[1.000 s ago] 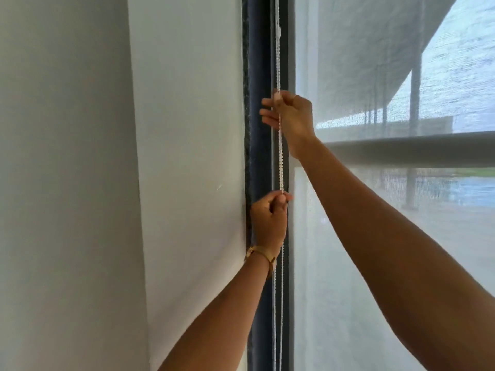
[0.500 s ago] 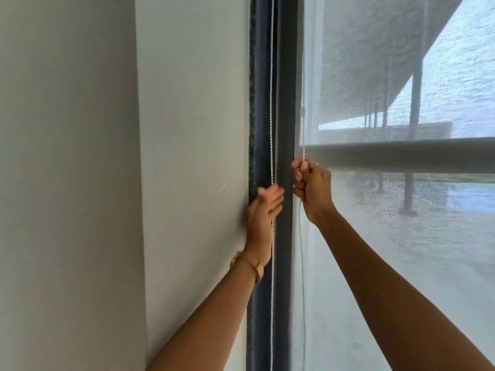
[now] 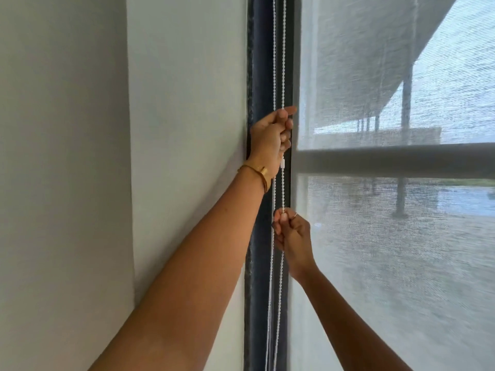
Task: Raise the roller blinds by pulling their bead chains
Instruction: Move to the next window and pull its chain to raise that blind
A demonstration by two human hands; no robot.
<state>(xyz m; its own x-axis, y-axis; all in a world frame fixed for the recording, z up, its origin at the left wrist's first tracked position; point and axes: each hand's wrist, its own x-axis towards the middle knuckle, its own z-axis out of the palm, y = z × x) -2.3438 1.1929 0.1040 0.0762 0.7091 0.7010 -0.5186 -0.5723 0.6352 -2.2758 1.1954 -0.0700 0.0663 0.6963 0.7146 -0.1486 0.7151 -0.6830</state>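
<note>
A white bead chain [image 3: 283,52] hangs as a two-strand loop in front of the dark window frame. My left hand [image 3: 272,137] is up high, fingers closed around the right strand just above a white plastic connector [image 3: 282,164]. My right hand [image 3: 290,231] is lower and pinches the same strand between thumb and fingers. To the right hangs a sheer mesh roller blind [image 3: 388,263], and behind it the grey bottom bar [image 3: 388,163] of a second blind crosses the window at about the height of my left wrist.
A pale wall [image 3: 61,156] and a white opaque blind or panel [image 3: 187,103] fill the left side. The dark window frame [image 3: 258,62] runs vertically between them and the glass. Outside, a roof overhang and posts show through the mesh.
My left hand has risen and closed on the chain above my right. My right hand has pulled downward along the chain. The grey bottom bar sits slightly lower in view than one second ago.
</note>
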